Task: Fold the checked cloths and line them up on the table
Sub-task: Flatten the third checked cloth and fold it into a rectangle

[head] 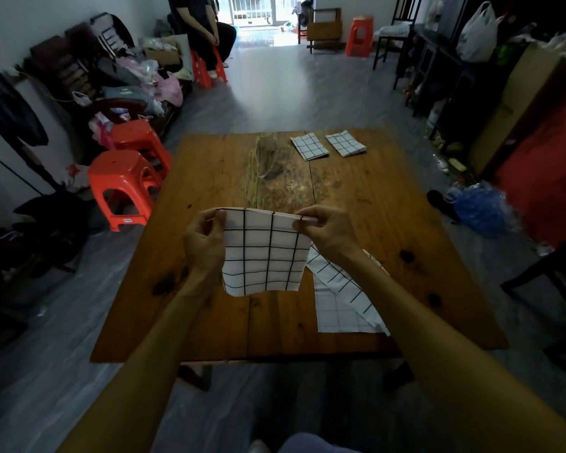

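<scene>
A white cloth with black checks (264, 256) hangs folded over in the air above the wooden table (209, 178). My left hand (205, 240) pinches its top left corner and my right hand (324, 232) pinches its top right corner. Two small folded checked cloths lie side by side at the far edge of the table, one to the left (309, 146) and one to the right (345, 144). More checked cloth (343, 305) lies flat and unfolded on the table near its front right, partly under my right forearm.
Two orange plastic stools (125, 188) stand close to the table's left side. A dark chair (549, 273) is at the right. A blue plastic bag (481, 207) lies on the floor to the right. A person sits on a stool (206, 70) far back.
</scene>
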### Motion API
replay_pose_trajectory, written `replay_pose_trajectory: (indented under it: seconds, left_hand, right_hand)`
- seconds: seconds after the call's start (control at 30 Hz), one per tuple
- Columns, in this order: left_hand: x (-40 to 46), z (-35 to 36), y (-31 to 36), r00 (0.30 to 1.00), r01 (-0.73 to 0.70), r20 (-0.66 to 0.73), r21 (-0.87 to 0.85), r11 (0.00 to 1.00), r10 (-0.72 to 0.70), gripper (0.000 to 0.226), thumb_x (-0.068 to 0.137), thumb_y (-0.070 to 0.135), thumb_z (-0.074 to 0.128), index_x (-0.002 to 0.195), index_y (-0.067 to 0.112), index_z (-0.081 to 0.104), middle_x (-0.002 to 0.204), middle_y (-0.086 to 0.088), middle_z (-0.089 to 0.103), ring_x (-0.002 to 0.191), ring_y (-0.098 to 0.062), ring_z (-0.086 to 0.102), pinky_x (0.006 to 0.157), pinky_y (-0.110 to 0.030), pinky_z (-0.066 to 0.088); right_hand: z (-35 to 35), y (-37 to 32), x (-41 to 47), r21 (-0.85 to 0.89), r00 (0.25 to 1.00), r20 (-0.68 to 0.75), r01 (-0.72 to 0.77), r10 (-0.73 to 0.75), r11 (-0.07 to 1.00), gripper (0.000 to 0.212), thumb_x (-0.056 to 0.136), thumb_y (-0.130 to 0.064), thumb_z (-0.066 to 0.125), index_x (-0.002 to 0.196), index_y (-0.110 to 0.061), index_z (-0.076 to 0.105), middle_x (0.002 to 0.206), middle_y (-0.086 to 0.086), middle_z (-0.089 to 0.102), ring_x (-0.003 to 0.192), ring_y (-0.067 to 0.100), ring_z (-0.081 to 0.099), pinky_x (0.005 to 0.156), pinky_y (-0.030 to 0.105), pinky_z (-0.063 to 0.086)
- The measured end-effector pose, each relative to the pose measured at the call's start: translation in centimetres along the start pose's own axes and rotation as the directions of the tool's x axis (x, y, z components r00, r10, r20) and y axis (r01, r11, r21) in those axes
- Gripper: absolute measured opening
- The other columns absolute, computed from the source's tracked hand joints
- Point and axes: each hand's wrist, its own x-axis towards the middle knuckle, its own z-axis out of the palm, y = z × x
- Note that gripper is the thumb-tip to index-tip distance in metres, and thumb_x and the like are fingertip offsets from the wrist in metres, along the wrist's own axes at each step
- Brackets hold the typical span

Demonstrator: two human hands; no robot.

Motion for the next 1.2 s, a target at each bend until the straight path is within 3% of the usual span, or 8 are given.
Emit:
replay_pose_trajectory:
  seconds: [0.27, 0.43, 0.57, 0.67, 0.73, 0.83, 1.03, 1.2]
  left_hand:
    - [-0.2, 0.3, 0.1, 1.000, -0.008, 0.022, 0.008, 1.000, 0.008, 0.012, 0.094, 0.018, 0.056, 0.100, 0.010, 0.062, 0.086, 0.010, 0.061, 0.078, 0.000, 0.058, 0.062, -0.008, 0.048]
    - [-1.1, 1.5, 0.4, 0.974, -0.135, 0.193, 0.061, 0.989, 0.121, 0.009, 0.094, 0.017, 0.055, 0.097, 0.015, 0.063, 0.085, 0.007, 0.063, 0.077, 0.001, 0.061, 0.064, -0.015, 0.052]
    - [-2.0, 2.9, 1.2, 0.945, -0.218, 0.269, 0.093, 0.971, 0.186, 0.012, 0.094, 0.017, 0.055, 0.099, 0.013, 0.065, 0.087, 0.001, 0.066, 0.081, -0.008, 0.064, 0.068, -0.020, 0.054]
    - [-2.1, 2.8, 0.9, 0.938, -0.240, 0.287, 0.124, 0.963, 0.196, 0.015, 0.094, 0.022, 0.056, 0.099, 0.012, 0.066, 0.084, -0.002, 0.067, 0.076, -0.012, 0.063, 0.065, -0.026, 0.052]
    - [-2.0, 2.2, 0.0, 0.918, -0.270, 0.342, 0.172, 0.947, 0.200, 0.014, 0.094, 0.024, 0.057, 0.096, 0.014, 0.066, 0.077, 0.002, 0.064, 0.070, -0.006, 0.059, 0.058, -0.020, 0.047]
    - [-2.3, 1.7, -1.0, 0.916, -0.272, 0.357, 0.221, 0.936, 0.182, 0.014, 0.093, 0.023, 0.058, 0.095, 0.014, 0.069, 0.073, 0.013, 0.060, 0.067, 0.005, 0.056, 0.055, -0.007, 0.039]
    - [-2.2, 2.2, -1.4, 0.902, -0.274, 0.399, 0.238, 0.932, 0.163, 0.017, 0.091, 0.020, 0.061, 0.099, 0.009, 0.071, 0.077, 0.007, 0.064, 0.069, 0.009, 0.057, 0.058, -0.006, 0.040]
    - [-1.7, -0.2, -3.9, 0.923, -0.203, 0.379, 0.334, 0.920, 0.066, 0.017, 0.093, 0.023, 0.060, 0.099, 0.012, 0.071, 0.088, 0.000, 0.069, 0.079, -0.010, 0.063, 0.063, -0.018, 0.048]
  right_hand:
    - [-0.4, 0.2, 0.2, -0.065, 0.999, -0.003, 0.042, -0.043, 0.997, 0.017, 0.081, -0.013, 0.073, 0.098, -0.013, 0.070, 0.087, -0.013, 0.062, 0.079, 0.002, 0.059, 0.069, 0.014, 0.051]
    - [0.4, -0.2, 0.0, -0.348, 0.956, 0.049, 0.288, -0.289, 0.892, 0.023, 0.080, -0.027, 0.074, 0.100, -0.015, 0.072, 0.096, -0.001, 0.072, 0.086, 0.008, 0.063, 0.078, 0.025, 0.050]
    - [1.5, -1.9, 0.4, -0.329, 0.927, 0.096, 0.373, -0.362, 0.868, 0.017, 0.085, -0.022, 0.070, 0.098, -0.012, 0.073, 0.091, 0.003, 0.073, 0.081, 0.006, 0.061, 0.072, 0.015, 0.043]
    - [1.4, -2.2, 0.7, -0.247, 0.951, 0.070, 0.308, -0.300, 0.919, 0.011, 0.087, -0.016, 0.067, 0.094, -0.010, 0.073, 0.087, 0.002, 0.072, 0.078, 0.009, 0.062, 0.070, 0.023, 0.051]
    - [1.0, -2.1, 0.9, -0.194, 0.971, 0.035, 0.238, -0.236, 0.952, 0.010, 0.088, -0.016, 0.067, 0.093, -0.011, 0.073, 0.085, -0.001, 0.071, 0.077, 0.007, 0.062, 0.070, 0.025, 0.052]
    - [0.4, -1.8, 0.9, -0.159, 0.981, 0.031, 0.194, -0.191, 0.968, 0.012, 0.087, -0.020, 0.068, 0.094, -0.013, 0.073, 0.086, -0.005, 0.069, 0.076, -0.002, 0.061, 0.071, 0.017, 0.050]
    - [1.2, -1.8, 1.0, -0.169, 0.972, 0.045, 0.234, -0.230, 0.957, 0.010, 0.089, -0.019, 0.065, 0.087, -0.013, 0.072, 0.071, -0.019, 0.060, 0.066, -0.006, 0.056, 0.059, 0.010, 0.041]
    - [-0.9, -0.6, 1.9, -0.130, 0.982, -0.105, 0.146, -0.160, 0.981, 0.017, 0.091, -0.027, 0.063, 0.082, -0.014, 0.070, 0.069, 0.001, 0.062, 0.066, 0.014, 0.057, 0.060, 0.035, 0.048]
